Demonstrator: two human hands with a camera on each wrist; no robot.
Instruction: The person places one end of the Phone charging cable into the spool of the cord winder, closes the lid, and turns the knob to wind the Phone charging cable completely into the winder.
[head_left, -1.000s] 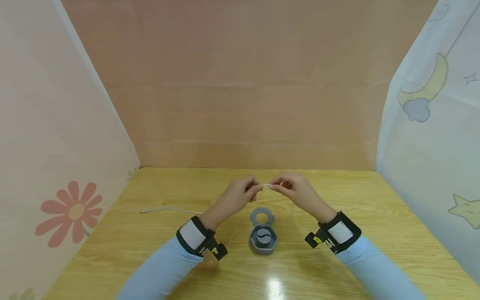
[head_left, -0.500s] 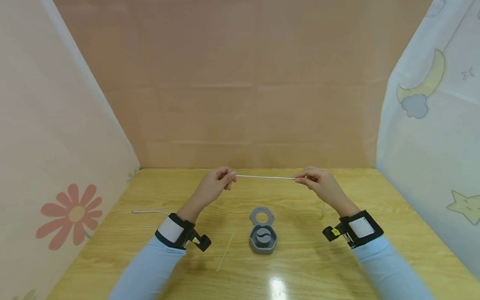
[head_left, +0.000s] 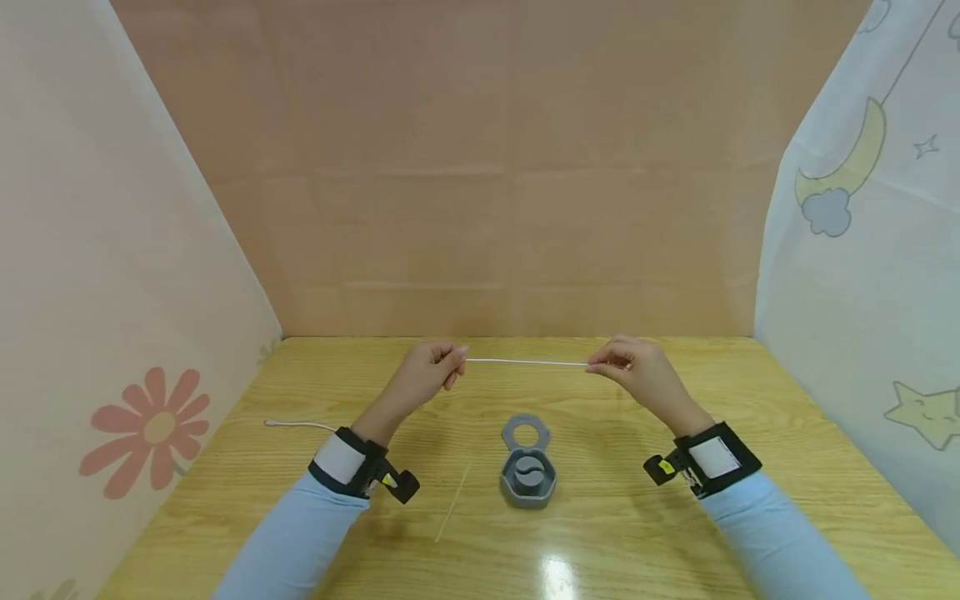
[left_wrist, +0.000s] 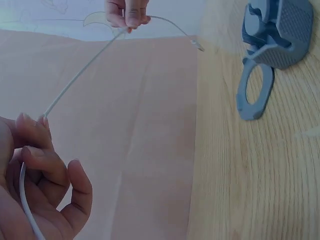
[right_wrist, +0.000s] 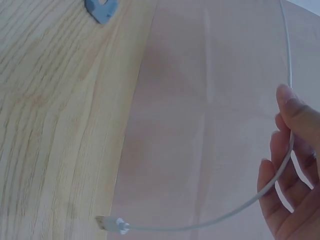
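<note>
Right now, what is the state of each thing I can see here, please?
White cable: stretched straight between both hands, above the table.
Left hand: pinches the cable.
Right hand: pinches the cable.
Grey case: open, lid flat on the table.

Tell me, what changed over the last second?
The left hand and right hand moved apart, drawing the white cable out straight between them; both pinched it throughout. The grey holder and the table stayed put.
</note>
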